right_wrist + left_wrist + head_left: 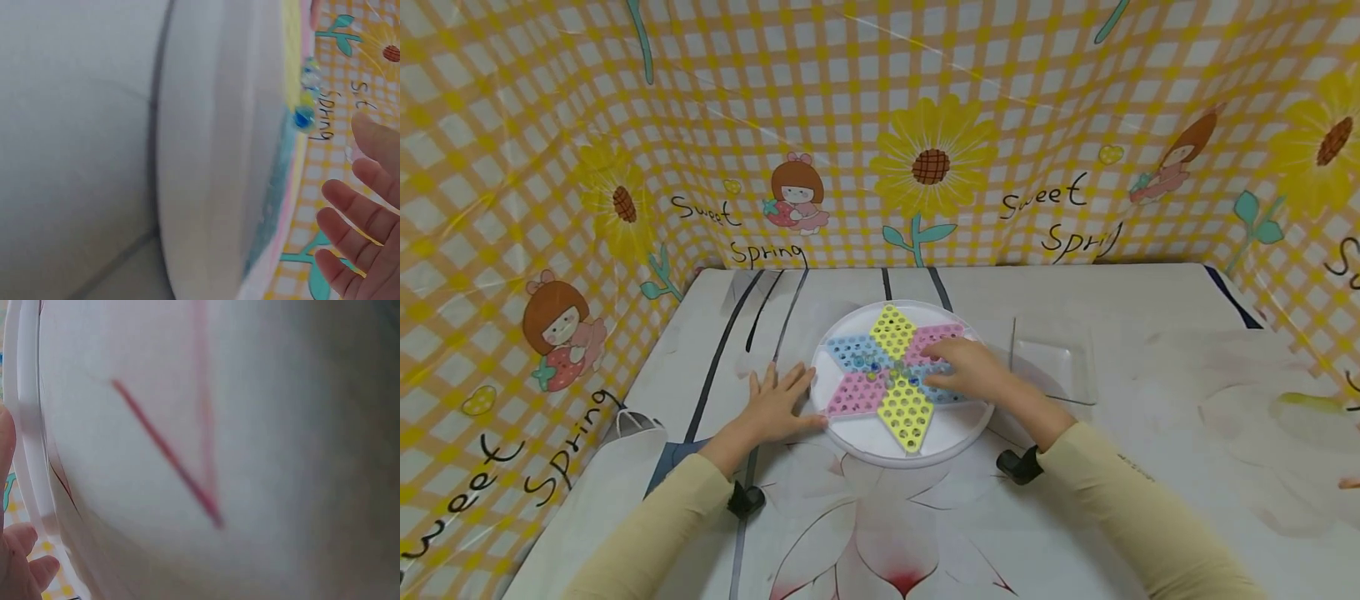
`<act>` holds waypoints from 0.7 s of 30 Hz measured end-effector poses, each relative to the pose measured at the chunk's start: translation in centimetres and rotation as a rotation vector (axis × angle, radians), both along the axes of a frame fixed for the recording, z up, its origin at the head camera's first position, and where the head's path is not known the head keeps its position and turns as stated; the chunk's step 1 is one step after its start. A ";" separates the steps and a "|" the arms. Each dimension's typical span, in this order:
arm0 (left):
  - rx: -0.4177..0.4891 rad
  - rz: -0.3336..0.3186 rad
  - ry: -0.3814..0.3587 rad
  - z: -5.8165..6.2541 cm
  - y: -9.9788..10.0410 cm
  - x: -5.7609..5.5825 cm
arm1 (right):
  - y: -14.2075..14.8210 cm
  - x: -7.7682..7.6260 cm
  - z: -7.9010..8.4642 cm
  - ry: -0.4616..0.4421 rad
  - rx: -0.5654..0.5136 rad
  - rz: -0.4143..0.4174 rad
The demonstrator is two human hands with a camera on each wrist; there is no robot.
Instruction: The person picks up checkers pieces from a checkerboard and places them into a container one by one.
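Observation:
A round white Chinese checkers board [838, 437] lies on the table, with a star of yellow, pink and blue points full of small holes. Several glass marbles [892, 372] sit around the middle of the star. Beside the board's left rim, my left hand [778, 404] rests with fingers spread and its thumb at the rim. Over the right side of the board hovers my right hand [967, 371]. In the right wrist view its fingers [356, 215] are loosely extended, with nothing between them. A blue marble [304, 117] shows near that hand.
A clear plastic tray [1092, 367] stands right of the board. At the far left are a white mesh-like object [628, 429] and a dark blue flat item [672, 462]. A checked cloth [865, 75] hangs around the back and sides of the table.

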State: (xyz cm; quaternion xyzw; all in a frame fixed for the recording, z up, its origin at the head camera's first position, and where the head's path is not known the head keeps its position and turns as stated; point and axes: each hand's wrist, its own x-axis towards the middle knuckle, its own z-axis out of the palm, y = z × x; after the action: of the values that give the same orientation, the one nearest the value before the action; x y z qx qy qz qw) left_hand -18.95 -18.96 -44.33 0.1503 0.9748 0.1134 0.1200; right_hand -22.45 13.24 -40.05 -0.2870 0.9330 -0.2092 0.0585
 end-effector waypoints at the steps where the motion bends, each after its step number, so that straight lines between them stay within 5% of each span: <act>1: 0.006 0.000 -0.002 0.0 0.0 0.0 | -0.1 0.0 -0.2 -0.009 -0.015 -0.002; 13: 0.013 0.005 -0.004 0.0 0.0 -0.1 | -1.7 -0.5 -1.8 -0.198 -0.200 -0.020; 21: 0.036 0.009 -0.014 0.3 0.2 0.2 | -1.8 -1.0 -2.4 -0.265 -0.223 -0.047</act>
State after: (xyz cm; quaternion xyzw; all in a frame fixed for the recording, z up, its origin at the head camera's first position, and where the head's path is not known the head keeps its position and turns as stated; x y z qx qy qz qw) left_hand -18.78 -18.76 -44.02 0.1472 0.9723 0.1327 0.1237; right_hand -23.46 11.42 -42.47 -0.2397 0.8946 -0.3487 0.1437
